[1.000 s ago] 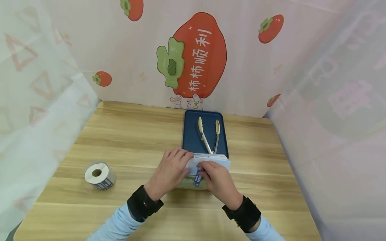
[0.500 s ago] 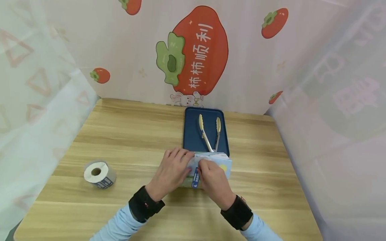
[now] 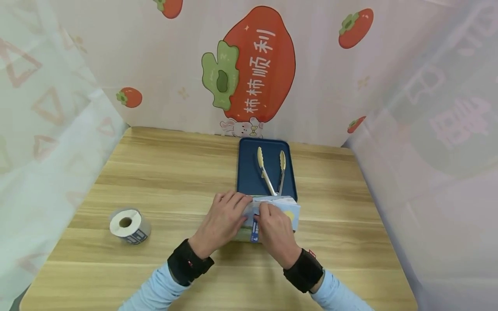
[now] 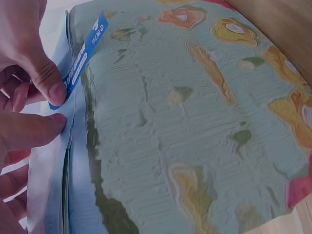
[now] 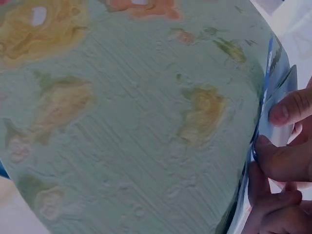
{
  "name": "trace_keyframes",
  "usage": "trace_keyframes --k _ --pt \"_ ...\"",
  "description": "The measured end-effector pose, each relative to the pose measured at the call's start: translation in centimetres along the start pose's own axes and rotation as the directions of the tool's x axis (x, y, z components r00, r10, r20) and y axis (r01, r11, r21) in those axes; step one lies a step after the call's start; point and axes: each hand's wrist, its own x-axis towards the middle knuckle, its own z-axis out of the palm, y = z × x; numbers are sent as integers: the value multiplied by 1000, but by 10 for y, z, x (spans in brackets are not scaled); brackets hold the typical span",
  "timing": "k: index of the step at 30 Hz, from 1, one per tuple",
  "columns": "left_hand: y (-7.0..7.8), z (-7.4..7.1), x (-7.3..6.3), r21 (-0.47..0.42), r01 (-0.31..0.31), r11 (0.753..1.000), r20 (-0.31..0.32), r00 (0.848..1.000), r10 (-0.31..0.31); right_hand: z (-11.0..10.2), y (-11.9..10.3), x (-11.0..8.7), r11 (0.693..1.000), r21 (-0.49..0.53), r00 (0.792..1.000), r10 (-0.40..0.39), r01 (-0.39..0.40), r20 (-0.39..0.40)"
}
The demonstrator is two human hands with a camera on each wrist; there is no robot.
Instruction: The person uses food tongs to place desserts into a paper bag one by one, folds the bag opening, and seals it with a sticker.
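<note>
A flower-printed paper bag [image 4: 161,126], pale green with a light blue folded top, stands before the person at the tray's near end. My left hand [image 3: 221,222] grips the left part of the folded top, thumb [image 4: 41,129] on the near face and fingers behind. A narrow blue sticker [image 3: 254,231] with white print hangs down over the bag's near face. My right hand [image 3: 277,233] pinches its upper end at the fold, close beside the left thumb. In the left wrist view the sticker's lower end slants across the bag's face.
Behind the bag, metal tongs [image 3: 265,175] with cream-coloured tips lie spread on a dark blue tray [image 3: 247,168]. A roll of stickers [image 3: 130,226] stands at the left of the wooden table [image 3: 175,172]. Printed cloth hangs along the back and both sides.
My right hand has turned and moved slightly left, and the sticker has swung from a slant to nearly straight against the bag's near face. The left hand keeps its grip on the fold.
</note>
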Motion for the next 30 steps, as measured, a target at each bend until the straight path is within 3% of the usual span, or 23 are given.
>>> trace_keyframes --k 7,13,18,30 --pt "0 -1 1 0 -7 1000 12 1000 7 1 9 -2 999 -16 996 49 -51 -80" --pt "0 -2 0 -13 4 1000 25 1000 -4 0 14 -8 999 -19 996 39 -41 -76" --pt "0 -2 0 -33 13 999 43 999 -12 1 20 -16 1000 -17 992 -20 18 -123" --pt "-2 -2 1 -35 -12 999 33 999 13 24 35 -22 982 -22 955 -188 188 -231"
